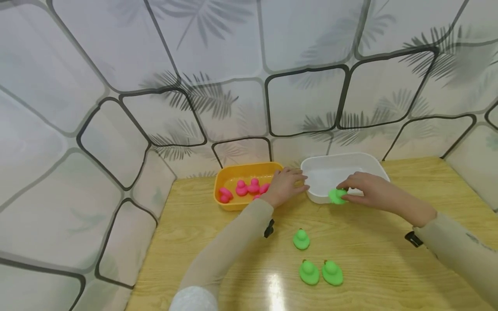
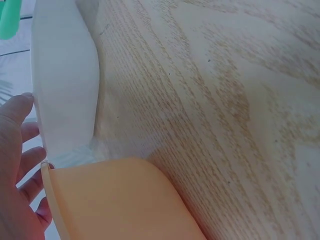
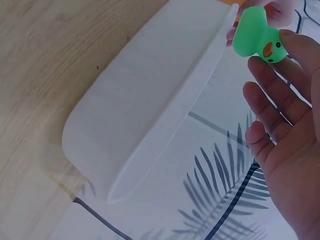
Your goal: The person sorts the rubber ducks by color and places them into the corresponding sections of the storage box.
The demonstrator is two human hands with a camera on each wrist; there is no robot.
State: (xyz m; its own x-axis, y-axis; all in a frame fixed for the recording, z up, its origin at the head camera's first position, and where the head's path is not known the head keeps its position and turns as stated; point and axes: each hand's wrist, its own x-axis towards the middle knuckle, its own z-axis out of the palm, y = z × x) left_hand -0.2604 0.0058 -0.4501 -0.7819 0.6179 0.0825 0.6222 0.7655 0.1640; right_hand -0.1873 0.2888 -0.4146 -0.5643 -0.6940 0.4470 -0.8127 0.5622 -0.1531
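Observation:
Between the thumb and fingertips of my right hand (image 1: 371, 192) is a green rubber duck (image 1: 336, 197), held at the front rim of a white plastic basin (image 1: 320, 199). In the right wrist view the duck's orange beak (image 3: 268, 49) and black eyes face the palm. My left hand (image 1: 285, 186) reaches over the right end of an orange basin (image 1: 233, 207), its fairly straight fingers at the white basin's left rim. Several pink rubber ducks (image 1: 241, 188) lie in the orange basin, some partly hidden by this hand.
Three more green ducks stand on the wooden table (image 1: 186, 242) in front of the basins: one nearer duck (image 1: 301, 239) to the basins, then a left duck (image 1: 309, 273) and a right duck (image 1: 332, 273) closer to me. A patterned wall (image 1: 241, 103) rises behind the basins.

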